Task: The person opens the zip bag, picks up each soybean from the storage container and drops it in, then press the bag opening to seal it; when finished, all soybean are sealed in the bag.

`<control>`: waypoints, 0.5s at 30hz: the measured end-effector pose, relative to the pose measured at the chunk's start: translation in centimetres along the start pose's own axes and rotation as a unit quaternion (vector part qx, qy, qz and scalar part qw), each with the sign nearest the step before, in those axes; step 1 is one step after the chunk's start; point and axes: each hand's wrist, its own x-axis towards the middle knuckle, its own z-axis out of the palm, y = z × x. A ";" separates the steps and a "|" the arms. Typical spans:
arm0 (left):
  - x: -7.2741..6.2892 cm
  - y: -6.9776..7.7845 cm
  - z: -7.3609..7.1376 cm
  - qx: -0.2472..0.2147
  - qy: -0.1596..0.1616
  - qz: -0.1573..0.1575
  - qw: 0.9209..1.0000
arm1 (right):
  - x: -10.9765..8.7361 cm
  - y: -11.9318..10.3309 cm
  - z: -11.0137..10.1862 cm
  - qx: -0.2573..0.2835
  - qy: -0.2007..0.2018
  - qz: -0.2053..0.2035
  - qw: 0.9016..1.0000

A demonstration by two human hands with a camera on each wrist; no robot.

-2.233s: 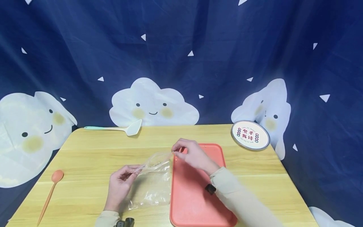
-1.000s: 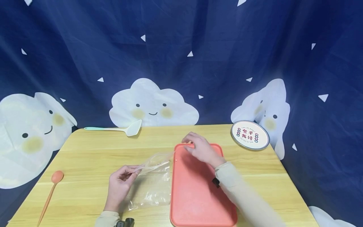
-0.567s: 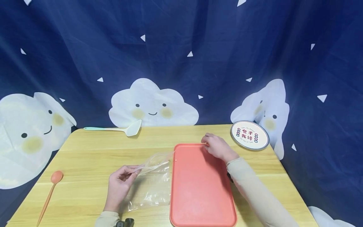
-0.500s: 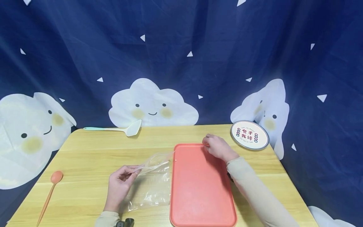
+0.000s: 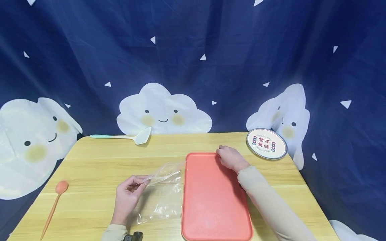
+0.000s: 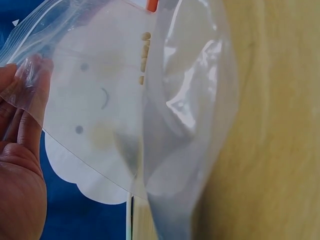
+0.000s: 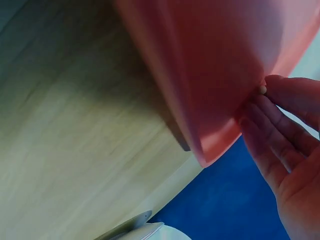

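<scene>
My left hand (image 5: 128, 197) pinches the lip of a clear zip-lock bag (image 5: 163, 197), which hangs partly open against the left side of a red tray (image 5: 215, 201). Over the tray's far right edge, the thumb and fingers of my right hand (image 5: 230, 158) pinch a small tan bean (image 7: 263, 90), seen in the right wrist view. Another bean (image 5: 187, 170) lies near the tray's left rim. Through the clear film in the left wrist view, several tan beans (image 6: 144, 62) appear in a row; whether they are inside the bag I cannot tell.
A white spatula (image 5: 141, 136) with a green handle lies at the table's back edge. An orange spoon (image 5: 61, 188) lies at the left. An oval plate (image 5: 266, 144) with red lettering is at the back right corner. A dark blue curtain (image 5: 181, 67) hangs behind the wooden table (image 5: 120, 160).
My right hand has left the bag's mouth and moved right across the tray to its far right edge, fingers closing on a bean. The left hand and bag have barely moved.
</scene>
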 end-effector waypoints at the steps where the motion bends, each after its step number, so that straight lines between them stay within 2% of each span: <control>1: 0.0 0.0 0.0 0.001 0.001 -0.001 1.000 | 0.0 0.0 0.0 0.000 -0.003 -0.001 1.000; 9: 0.0 0.0 0.1 0.008 0.006 0.001 1.000 | -0.2 0.4 0.1 0.035 -0.008 -0.008 0.999; 15: -0.1 0.1 0.0 0.010 0.003 -0.006 1.000 | -0.5 0.6 -0.2 0.064 0.013 -0.008 0.998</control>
